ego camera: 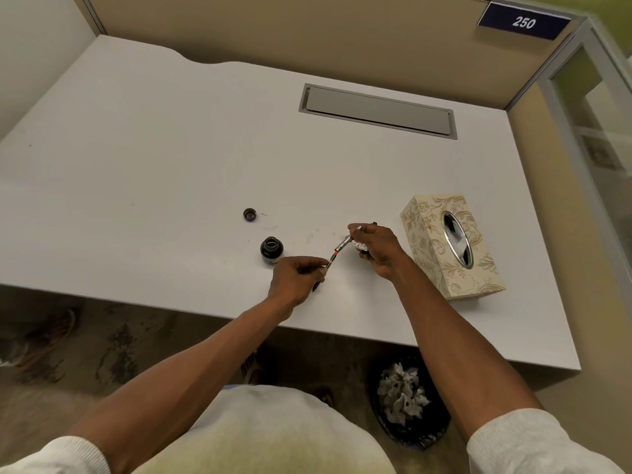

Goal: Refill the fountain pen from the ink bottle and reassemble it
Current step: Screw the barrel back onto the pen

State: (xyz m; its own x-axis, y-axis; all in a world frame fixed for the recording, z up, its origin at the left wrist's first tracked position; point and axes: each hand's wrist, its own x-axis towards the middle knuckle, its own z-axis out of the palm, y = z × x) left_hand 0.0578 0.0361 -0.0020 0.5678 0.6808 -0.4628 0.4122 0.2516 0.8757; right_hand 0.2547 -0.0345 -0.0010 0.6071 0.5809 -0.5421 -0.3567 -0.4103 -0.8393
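An open dark ink bottle (271, 249) stands on the white desk (171, 172), and its small cap (250, 214) lies apart behind it. My left hand (297, 280) pinches the lower end of a thin pen part (337, 253), which slants up to the right. My right hand (378, 249) grips the silver upper end of that part and also holds a crumpled white tissue (361, 247). Both hands hover just right of the bottle. The pen's tip is hidden inside my fingers.
A patterned tissue box (451, 244) lies on the desk to the right of my hands. A grey cable hatch (378, 111) sits at the back. Under the desk's front edge stands a black bin (407, 401) holding used tissues.
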